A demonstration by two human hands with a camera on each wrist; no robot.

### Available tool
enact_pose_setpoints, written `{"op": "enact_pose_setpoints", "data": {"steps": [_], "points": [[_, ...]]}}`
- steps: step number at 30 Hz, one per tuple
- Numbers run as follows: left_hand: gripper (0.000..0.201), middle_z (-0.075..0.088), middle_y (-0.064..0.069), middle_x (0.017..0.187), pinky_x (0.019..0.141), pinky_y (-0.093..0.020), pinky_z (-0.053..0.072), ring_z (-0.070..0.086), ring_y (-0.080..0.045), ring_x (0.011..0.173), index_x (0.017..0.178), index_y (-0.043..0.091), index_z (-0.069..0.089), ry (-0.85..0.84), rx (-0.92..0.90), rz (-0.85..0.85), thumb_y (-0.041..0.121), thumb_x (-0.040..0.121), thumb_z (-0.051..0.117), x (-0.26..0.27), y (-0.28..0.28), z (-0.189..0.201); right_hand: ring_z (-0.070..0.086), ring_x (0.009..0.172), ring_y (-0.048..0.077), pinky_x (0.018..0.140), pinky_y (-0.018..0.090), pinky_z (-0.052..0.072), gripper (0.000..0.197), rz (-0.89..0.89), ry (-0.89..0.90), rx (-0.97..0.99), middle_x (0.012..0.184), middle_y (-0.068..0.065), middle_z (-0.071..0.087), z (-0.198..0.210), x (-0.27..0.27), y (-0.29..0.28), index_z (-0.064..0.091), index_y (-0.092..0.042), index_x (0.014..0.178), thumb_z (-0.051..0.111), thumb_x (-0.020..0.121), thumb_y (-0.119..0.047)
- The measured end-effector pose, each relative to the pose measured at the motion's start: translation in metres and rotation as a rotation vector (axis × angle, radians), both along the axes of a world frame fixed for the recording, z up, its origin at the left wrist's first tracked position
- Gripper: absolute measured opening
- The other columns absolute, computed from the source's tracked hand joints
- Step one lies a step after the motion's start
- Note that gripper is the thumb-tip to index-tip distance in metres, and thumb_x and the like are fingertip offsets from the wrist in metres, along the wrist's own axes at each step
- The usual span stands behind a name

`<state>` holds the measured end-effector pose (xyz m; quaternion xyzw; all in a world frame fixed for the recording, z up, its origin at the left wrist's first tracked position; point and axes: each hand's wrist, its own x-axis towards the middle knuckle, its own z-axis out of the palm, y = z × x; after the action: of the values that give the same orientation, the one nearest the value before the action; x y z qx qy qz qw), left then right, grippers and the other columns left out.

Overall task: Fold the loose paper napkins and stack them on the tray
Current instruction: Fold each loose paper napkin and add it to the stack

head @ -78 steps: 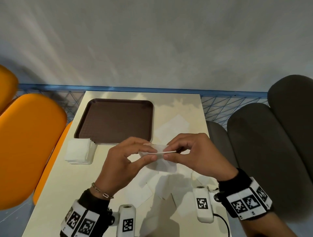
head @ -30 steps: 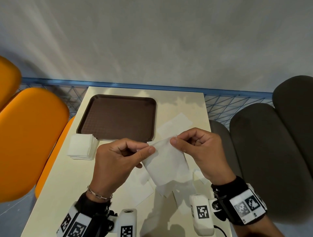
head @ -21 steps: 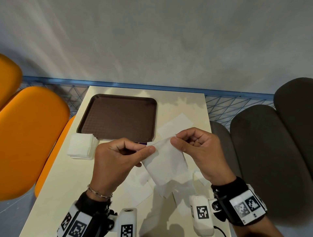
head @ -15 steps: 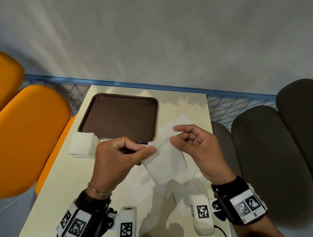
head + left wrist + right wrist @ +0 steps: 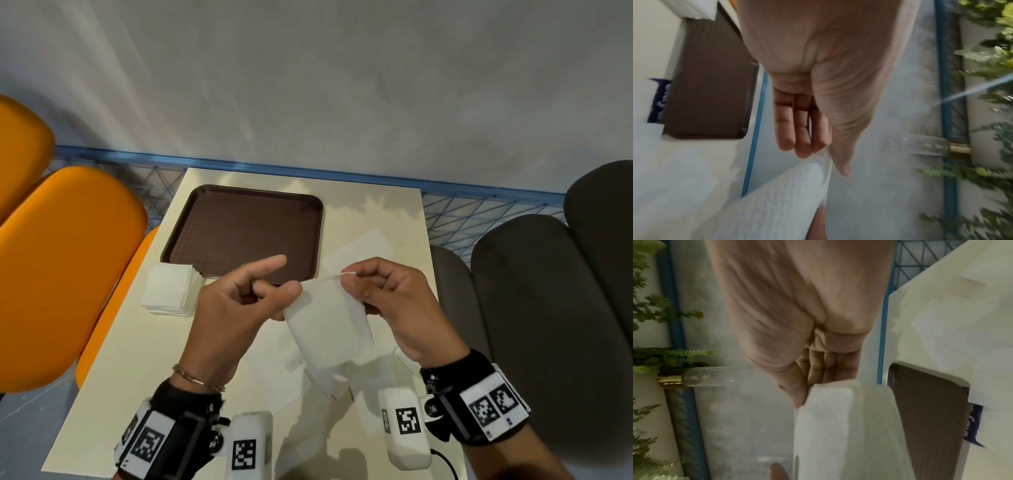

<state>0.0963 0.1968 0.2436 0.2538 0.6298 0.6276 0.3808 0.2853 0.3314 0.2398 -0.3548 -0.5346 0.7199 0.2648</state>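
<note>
White paper napkin (image 5: 329, 325) held up between both hands, short of the brown tray (image 5: 246, 233).
Left hand (image 5: 236, 308) and right hand (image 5: 390, 301) each pinch a top corner; best to match edges squarely before creasing, keeping tension light.

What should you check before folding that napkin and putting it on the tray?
1. Left hand has a grip on the napkin: ok, thumb and finger pinch its top corner.
2. Right hand pinches the other corner: ok.
3. Napkin hangs free above the table: ok.
4. Napkin is a single sheet: cannot tell.
5. Tray has room: ok, nothing on it.
6. Napkin stack is on the tray: not ok, beside it.
</note>
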Motion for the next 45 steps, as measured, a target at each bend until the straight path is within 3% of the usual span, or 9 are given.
{"op": "enact_pose_setpoints", "data": {"steps": [4,9,14,19,26,29,33,40,45], "points": [[0.039,0.08,-0.01,0.106,0.079,-0.028,0.061,0.074,-0.024,0.097,0.109,0.011,0.081,-0.19,-0.084,-0.118,0.026,0.074,0.084,0.01,0.003,-0.014,0.067,0.068,0.014,0.06,0.023,0.053,0.004,-0.008,-0.046,-0.008,0.08,0.005,0.077,-0.004,-0.007,-0.002,0.075,-0.009,0.099,0.075,0.095,-0.011],[0.01,0.078,-0.011,0.082,0.064,-0.027,0.058,0.068,-0.016,0.067,0.084,0.005,0.083,-0.199,-0.127,0.064,0.014,0.086,0.081,0.016,0.004,-0.022,0.068,0.073,0.014,0.073,0.034,0.053,0.002,-0.077,-0.176,0.141,0.083,0.004,0.079,-0.015,-0.011,0.0,0.076,-0.015,0.097,0.076,0.096,-0.013],[0.021,0.08,-0.014,0.098,0.071,-0.029,0.062,0.073,-0.02,0.082,0.096,0.008,0.083,-0.206,-0.114,0.07,0.026,0.086,0.079,0.021,0.0,-0.024,0.066,0.066,0.002,0.067,0.017,0.048,0.003,-0.079,-0.242,0.21,0.077,-0.006,0.078,-0.018,-0.014,-0.005,0.076,-0.017,0.097,0.075,0.097,-0.014],[0.014,0.079,-0.011,0.09,0.065,-0.026,0.062,0.072,-0.019,0.076,0.085,0.01,0.082,-0.137,-0.129,0.241,0.022,0.09,0.079,0.022,0.004,-0.028,0.066,0.068,-0.001,0.07,0.017,0.047,0.008,-0.081,-0.302,0.288,0.08,-0.01,0.079,-0.02,-0.018,-0.007,0.075,-0.024,0.094,0.075,0.098,-0.016],[0.013,0.08,0.003,0.099,0.07,-0.031,0.06,0.073,-0.015,0.079,0.102,0.022,0.081,-0.131,-0.092,0.366,0.029,0.095,0.074,0.014,0.001,-0.029,0.071,0.078,0.0,0.076,0.018,0.049,0.008,-0.09,-0.316,0.308,0.086,-0.013,0.079,-0.022,-0.019,-0.008,0.075,-0.026,0.095,0.074,0.098,-0.018],[0.041,0.08,0.002,0.109,0.081,-0.032,0.063,0.076,-0.015,0.094,0.115,0.021,0.078,-0.199,-0.116,0.147,0.048,0.085,0.074,0.015,-0.004,-0.034,0.071,0.077,0.001,0.075,0.02,0.049,0.007,-0.087,-0.302,0.297,0.086,-0.011,0.079,-0.023,-0.02,-0.009,0.075,-0.025,0.095,0.074,0.098,-0.019],[0.025,0.078,-0.018,0.091,0.066,-0.024,0.058,0.067,-0.013,0.07,0.089,0.002,0.081,-0.167,-0.175,0.047,0.027,0.085,0.082,0.022,-0.013,-0.039,0.073,0.079,0.005,0.077,0.027,0.055,0.009,-0.084,-0.32,0.312,0.085,-0.011,0.079,-0.026,-0.023,-0.01,0.075,-0.027,0.093,0.075,0.098,-0.019],[0.027,0.081,-0.004,0.097,0.078,-0.038,0.061,0.072,-0.017,0.082,0.1,0.012,0.082,-0.211,-0.162,0.129,0.035,0.086,0.078,0.014,-0.026,-0.047,0.074,0.086,0.007,0.084,0.03,0.057,0.012,-0.084,-0.334,0.338,0.087,-0.012,0.079,-0.037,-0.029,-0.015,0.074,-0.029,0.091,0.075,0.098,-0.02],[0.027,0.065,-0.005,0.068,0.065,-0.03,0.056,0.06,-0.021,0.065,0.067,0.005,0.074,-0.169,-0.247,0.061,0.022,0.085,0.085,0.01,-0.038,-0.059,0.073,0.075,0.017,0.077,0.039,0.062,0.01,-0.031,-0.358,0.317,0.086,-0.009,0.079,-0.045,-0.041,-0.021,0.074,-0.03,0.092,0.073,0.099,-0.023]]}}
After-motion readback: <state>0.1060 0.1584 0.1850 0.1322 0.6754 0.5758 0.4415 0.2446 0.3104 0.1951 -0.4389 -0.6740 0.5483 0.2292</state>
